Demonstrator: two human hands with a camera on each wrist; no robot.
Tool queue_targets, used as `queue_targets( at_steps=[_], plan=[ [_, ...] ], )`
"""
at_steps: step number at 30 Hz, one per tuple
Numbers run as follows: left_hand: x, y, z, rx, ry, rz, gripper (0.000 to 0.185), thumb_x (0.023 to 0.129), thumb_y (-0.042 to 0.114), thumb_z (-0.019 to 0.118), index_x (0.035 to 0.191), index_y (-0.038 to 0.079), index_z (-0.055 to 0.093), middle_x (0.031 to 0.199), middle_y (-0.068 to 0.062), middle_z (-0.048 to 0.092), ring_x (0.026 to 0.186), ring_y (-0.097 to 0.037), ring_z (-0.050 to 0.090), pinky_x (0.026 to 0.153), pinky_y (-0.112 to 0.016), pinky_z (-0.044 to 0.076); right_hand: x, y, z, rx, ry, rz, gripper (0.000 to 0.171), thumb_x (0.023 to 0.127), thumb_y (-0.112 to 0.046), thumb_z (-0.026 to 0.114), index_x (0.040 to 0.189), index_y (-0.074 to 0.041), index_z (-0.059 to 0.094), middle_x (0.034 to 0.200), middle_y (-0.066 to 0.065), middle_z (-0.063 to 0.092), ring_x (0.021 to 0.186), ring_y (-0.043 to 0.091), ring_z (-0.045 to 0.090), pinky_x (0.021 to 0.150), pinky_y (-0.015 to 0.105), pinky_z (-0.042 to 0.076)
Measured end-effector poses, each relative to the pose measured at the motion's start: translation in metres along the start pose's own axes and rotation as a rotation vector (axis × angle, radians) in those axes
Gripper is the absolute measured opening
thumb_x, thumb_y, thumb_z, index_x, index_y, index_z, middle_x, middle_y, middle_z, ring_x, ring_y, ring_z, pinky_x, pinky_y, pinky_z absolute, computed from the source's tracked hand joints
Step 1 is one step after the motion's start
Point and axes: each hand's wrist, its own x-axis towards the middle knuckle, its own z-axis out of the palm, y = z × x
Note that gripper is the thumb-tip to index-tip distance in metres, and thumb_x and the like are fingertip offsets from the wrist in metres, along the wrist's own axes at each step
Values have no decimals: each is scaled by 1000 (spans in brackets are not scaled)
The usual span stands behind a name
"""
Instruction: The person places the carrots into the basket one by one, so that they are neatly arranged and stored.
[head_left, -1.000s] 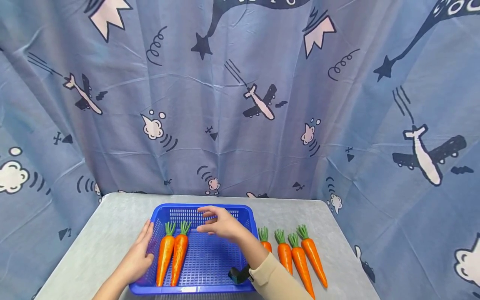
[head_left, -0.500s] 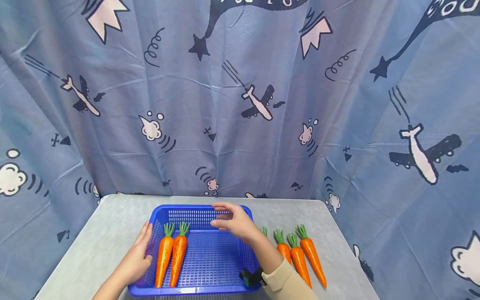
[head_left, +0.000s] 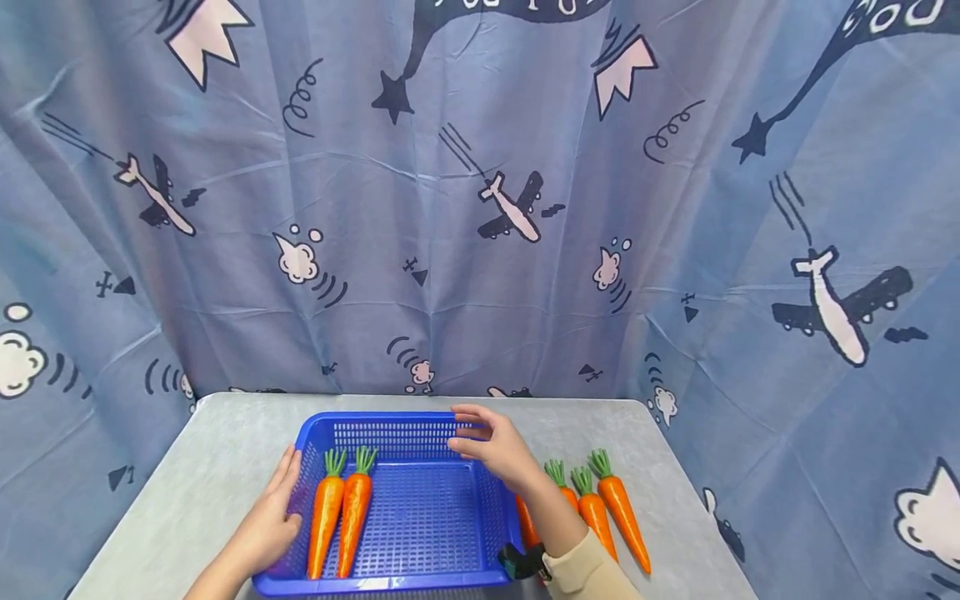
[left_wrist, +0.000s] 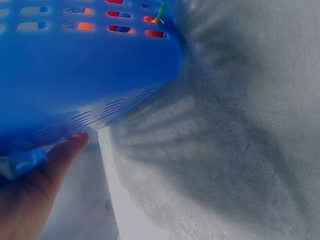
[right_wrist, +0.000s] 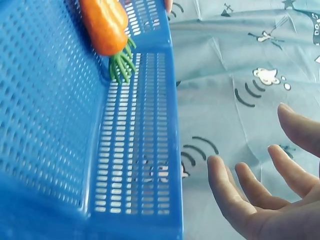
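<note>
A blue slotted basket (head_left: 390,420) stands on the grey table (head_left: 202,467). Two orange carrots with green tops (head_left: 325,517) (head_left: 354,510) lie side by side at its left. My left hand (head_left: 268,518) rests flat against the basket's left wall, its fingers (left_wrist: 55,160) straight against the blue plastic (left_wrist: 75,75). My right hand (head_left: 493,443) hovers open and empty over the basket's far right corner. In the right wrist view its fingers (right_wrist: 235,200) are spread beside the basket wall (right_wrist: 135,150), with a carrot (right_wrist: 102,22) inside.
Several more carrots (head_left: 618,508) lie in a row on the table just right of the basket; one (head_left: 525,521) is partly hidden by my right forearm. A blue cartoon-print curtain (head_left: 480,208) hangs close behind the table.
My right hand has drifted right, from above the basket's middle to its far right corner, still empty. The left hand has stayed on the basket's left wall.
</note>
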Motion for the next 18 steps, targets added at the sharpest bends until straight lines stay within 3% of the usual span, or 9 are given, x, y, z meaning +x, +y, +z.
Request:
queue_targets(
  at_steps=[4,6,8,11,18],
  plan=[
    [-1,-1,0,-11,14,13,90,79,-11,57,159,-6,15,168,-24,3,147,-55,16,122,-43,7,-4,6,-9,25,31,18,53,91,-18,74,140,-10,58,143,22,55,129,45,56,93,47,59],
    [-1,-1,0,-12,13,18,90,79,-12,58,158,-7,15,168,-24,3,147,-56,16,120,-54,12,-7,7,-13,28,49,27,53,91,-18,74,140,-10,58,144,22,55,129,45,56,93,47,59],
    [0,-1,-1,-13,8,13,90,79,-12,57,159,-7,14,168,-24,3,147,-56,15,120,-55,11,-10,8,-17,19,69,36,52,91,-17,74,140,-10,58,144,22,55,129,44,56,94,48,58],
    [0,0,-2,-15,1,10,91,78,-13,56,158,-7,14,168,-25,2,147,-57,15,114,-68,17,-14,9,-21,1,95,37,53,90,-19,75,139,-11,58,143,19,57,130,43,57,96,51,57],
    [0,2,-2,-14,-14,-6,91,79,-12,58,158,-8,14,167,-26,1,146,-58,15,113,-70,19,-20,13,-27,-38,150,4,51,88,-18,77,136,-12,62,139,18,60,127,40,59,100,59,52]
  ],
)
